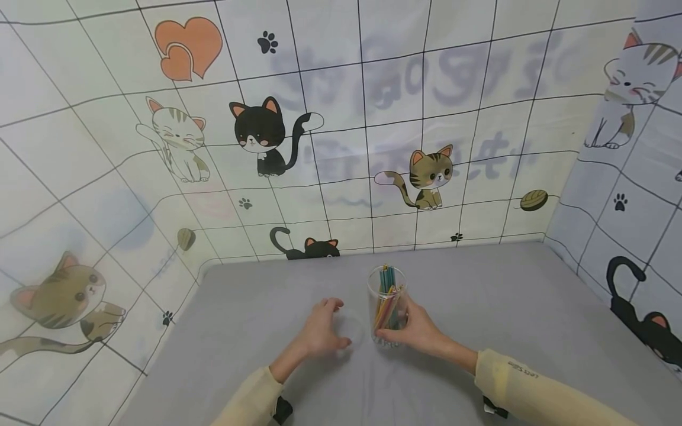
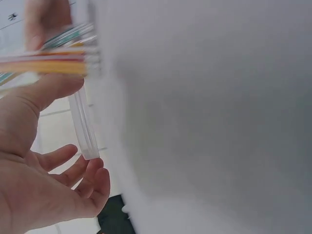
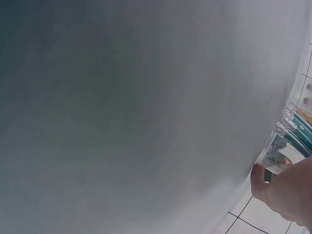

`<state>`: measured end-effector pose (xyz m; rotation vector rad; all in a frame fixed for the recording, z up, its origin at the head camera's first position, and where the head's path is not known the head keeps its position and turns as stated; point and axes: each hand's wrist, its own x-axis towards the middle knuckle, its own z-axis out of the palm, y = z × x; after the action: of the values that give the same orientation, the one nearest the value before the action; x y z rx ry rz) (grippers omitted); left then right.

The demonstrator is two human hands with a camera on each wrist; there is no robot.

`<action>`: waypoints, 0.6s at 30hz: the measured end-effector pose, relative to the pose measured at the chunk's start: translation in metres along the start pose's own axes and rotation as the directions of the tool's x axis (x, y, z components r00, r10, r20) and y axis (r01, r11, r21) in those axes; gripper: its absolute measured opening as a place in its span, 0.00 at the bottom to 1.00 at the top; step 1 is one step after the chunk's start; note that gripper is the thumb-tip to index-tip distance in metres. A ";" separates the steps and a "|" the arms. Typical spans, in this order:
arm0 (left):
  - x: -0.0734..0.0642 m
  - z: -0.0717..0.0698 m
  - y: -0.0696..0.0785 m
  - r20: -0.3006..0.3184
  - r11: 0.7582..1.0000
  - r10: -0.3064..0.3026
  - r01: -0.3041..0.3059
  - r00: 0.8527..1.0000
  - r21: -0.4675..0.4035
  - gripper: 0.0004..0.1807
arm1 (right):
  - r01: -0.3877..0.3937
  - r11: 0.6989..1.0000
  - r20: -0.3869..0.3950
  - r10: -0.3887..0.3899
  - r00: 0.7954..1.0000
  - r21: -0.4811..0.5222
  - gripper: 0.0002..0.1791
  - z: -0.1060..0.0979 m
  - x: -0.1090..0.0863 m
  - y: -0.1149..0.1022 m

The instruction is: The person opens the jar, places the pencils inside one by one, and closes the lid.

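A tall clear cup [image 1: 373,305] stands upright on the grey table, with several coloured pencils [image 1: 388,299] in yellow, red and teal inside. My right hand [image 1: 418,331] grips the cup low on its right side, thumb across the front. To the left of the cup, my left hand [image 1: 318,332] curves around a clear, shallow round lid [image 2: 85,127]. In the left wrist view its thumb meets one end of the lid and its fingertips the other. The right wrist view shows the right hand [image 3: 287,190] only in part, next to teal pencils [image 3: 298,129].
Grey cloth covers the table [image 1: 256,296]. A white grid curtain [image 1: 341,154] with cat prints hangs along the table's back and both sides. Black straps [image 1: 282,409] show at the sleeves.
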<state>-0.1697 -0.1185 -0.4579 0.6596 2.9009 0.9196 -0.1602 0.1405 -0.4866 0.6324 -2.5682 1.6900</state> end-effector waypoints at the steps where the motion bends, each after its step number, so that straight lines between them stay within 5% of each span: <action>1: 0.000 -0.006 0.002 -0.009 1.000 -0.006 0.006 1.000 -0.016 0.40 | 0.003 1.000 0.001 -0.003 1.000 -0.002 0.47 0.000 0.000 0.000; 6: 0.001 -0.045 0.020 -0.071 0.995 0.005 -0.012 0.997 -0.099 0.39 | 0.024 1.000 -0.002 -0.024 1.000 -0.008 0.49 0.000 0.000 0.001; 11: 0.006 -0.081 0.047 -0.159 0.981 0.134 -0.153 0.978 -0.116 0.36 | 0.030 0.999 -0.007 -0.030 1.000 -0.022 0.48 0.000 0.000 0.001; 18: 0.019 -0.097 0.093 -0.134 0.971 0.213 -0.225 0.968 -0.083 0.36 | 0.033 0.999 0.000 -0.033 0.999 -0.002 0.46 -0.001 0.000 0.000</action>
<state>-0.1655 -0.0950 -0.3239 0.9646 2.9070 1.1581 -0.1599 0.1412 -0.4862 0.6708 -2.5450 1.6775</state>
